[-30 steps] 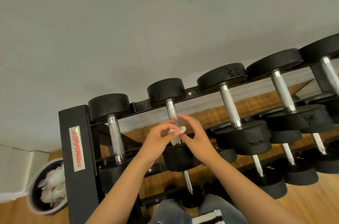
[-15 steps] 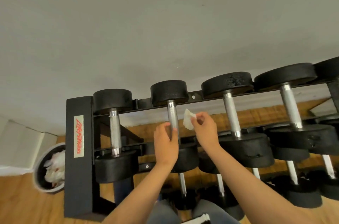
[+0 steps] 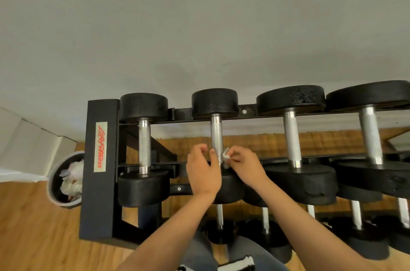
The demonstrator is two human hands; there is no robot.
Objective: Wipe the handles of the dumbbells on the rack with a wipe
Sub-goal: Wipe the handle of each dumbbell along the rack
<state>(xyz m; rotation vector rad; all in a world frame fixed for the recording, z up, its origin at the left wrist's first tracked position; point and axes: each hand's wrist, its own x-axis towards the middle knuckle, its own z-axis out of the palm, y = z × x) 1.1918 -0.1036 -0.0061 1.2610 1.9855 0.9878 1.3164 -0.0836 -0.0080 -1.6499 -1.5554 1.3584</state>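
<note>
- The right hand (image 3: 246, 165) is pinching a small white wipe (image 3: 225, 155) between the thumb and the curled fingers.
- This hand is pressing the wipe against the right side of a metal handle (image 3: 216, 135), low on it, just above the near black head.
- The handle is belonging to the second dumbbell (image 3: 214, 102), counting from the left, which is lying across the top rails of the black rack (image 3: 99, 193).
- The left hand (image 3: 203, 171) is sitting just at the left of the same handle. Its fingers are curling loosely and one fingertip is touching the metal, but I cannot tell if it is really gripping the handle.
- The first dumbbell (image 3: 144, 144) is resting near the end plate of the rack, which is carrying a pale label with red letters.
- The third dumbbell (image 3: 292, 139) and the fourth dumbbell (image 3: 370, 137) are resting to the right on the same rails, apart from both hands.
- Smaller dumbbells (image 3: 266, 219) are lying on a lower row, partly hidden behind the forearms.
- A round bin (image 3: 52, 184) with crumpled white paper inside is standing on the wooden floor (image 3: 33, 226), just beside the left end of the rack.
- A grey wall (image 3: 199, 26) is filling the upper part of the view.
</note>
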